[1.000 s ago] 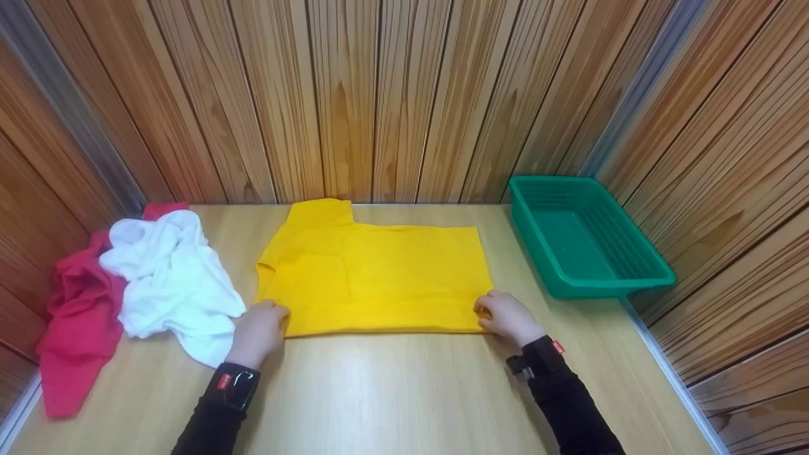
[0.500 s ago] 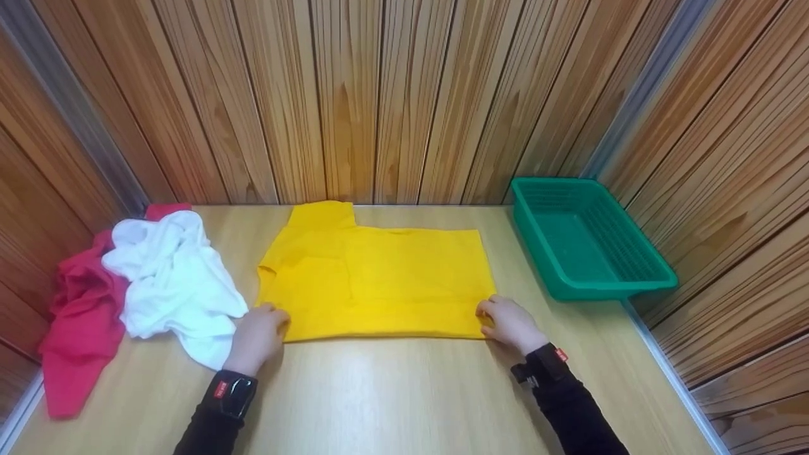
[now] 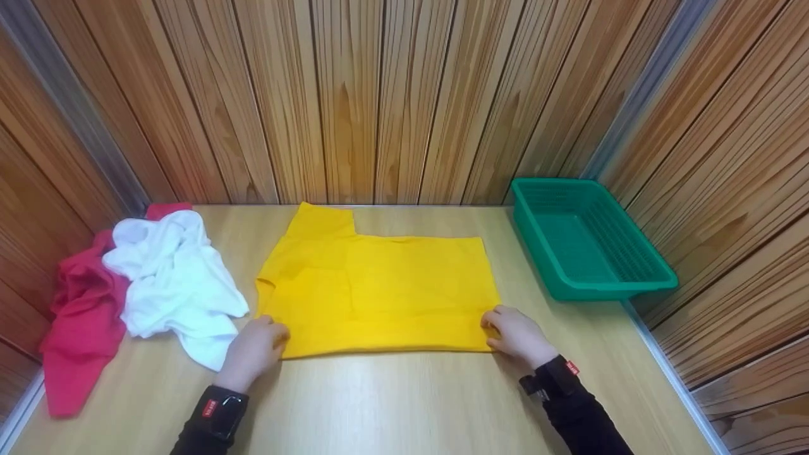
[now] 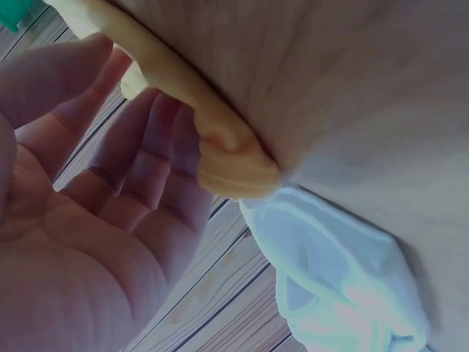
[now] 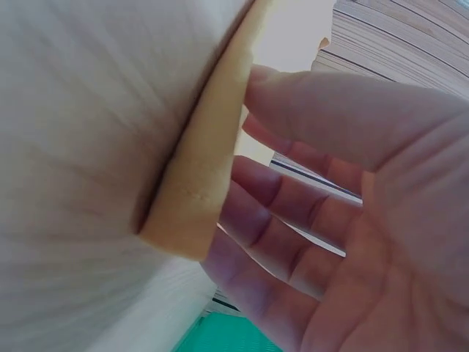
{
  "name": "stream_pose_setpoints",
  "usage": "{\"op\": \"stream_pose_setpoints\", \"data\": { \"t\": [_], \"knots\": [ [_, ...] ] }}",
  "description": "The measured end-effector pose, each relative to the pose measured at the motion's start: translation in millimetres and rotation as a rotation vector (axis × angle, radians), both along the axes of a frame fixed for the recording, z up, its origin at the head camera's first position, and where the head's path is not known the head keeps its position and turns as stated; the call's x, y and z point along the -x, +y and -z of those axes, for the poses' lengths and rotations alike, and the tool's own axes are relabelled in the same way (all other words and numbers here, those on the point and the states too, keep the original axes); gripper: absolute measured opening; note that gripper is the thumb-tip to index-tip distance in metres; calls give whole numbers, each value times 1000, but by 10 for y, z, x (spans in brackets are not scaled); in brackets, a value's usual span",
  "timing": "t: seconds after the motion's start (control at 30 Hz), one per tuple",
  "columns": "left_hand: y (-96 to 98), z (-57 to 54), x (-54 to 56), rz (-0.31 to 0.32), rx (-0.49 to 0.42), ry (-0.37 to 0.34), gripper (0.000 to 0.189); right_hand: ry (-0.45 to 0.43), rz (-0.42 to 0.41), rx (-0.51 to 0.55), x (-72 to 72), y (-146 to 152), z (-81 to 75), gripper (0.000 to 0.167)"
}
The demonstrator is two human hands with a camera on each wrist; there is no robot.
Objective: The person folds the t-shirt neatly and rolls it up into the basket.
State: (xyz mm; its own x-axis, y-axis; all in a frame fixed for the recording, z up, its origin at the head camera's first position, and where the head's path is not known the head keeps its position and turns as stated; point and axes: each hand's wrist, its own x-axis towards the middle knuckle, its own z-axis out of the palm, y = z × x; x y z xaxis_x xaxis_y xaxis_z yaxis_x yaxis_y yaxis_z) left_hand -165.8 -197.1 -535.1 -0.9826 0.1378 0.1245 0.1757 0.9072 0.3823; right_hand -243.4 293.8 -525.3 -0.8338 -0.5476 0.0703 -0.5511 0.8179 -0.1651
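Touching fingers [image 5: 253, 220] at both ends lies yellow cloth [image 3: 392, 291].

Two hands [image 3: 253, 351] [image 3: 519, 335], at least three cloths [image 3: 392, 294] [image 3: 177, 278] [image 3: 82, 328], one basket [image 3: 556, 281].

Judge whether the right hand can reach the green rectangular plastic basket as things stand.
Probably yes: nothing visible stands between the right hand and the basket, though that hand would first have to leave the yellow cloth garment.
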Motion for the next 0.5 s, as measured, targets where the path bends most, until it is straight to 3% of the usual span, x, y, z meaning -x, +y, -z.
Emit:
{"op": "stream_pose_setpoints", "data": {
  "t": [0.27,0.5],
  "knots": [
    [-7,-20,-115,18,-18,-44,14,-24,-41,14,-74,60,-25,23],
    [-28,-76,-122,53,-43,-68,9,-72,-46,10,-92,57,-62,20]
  ]
}}
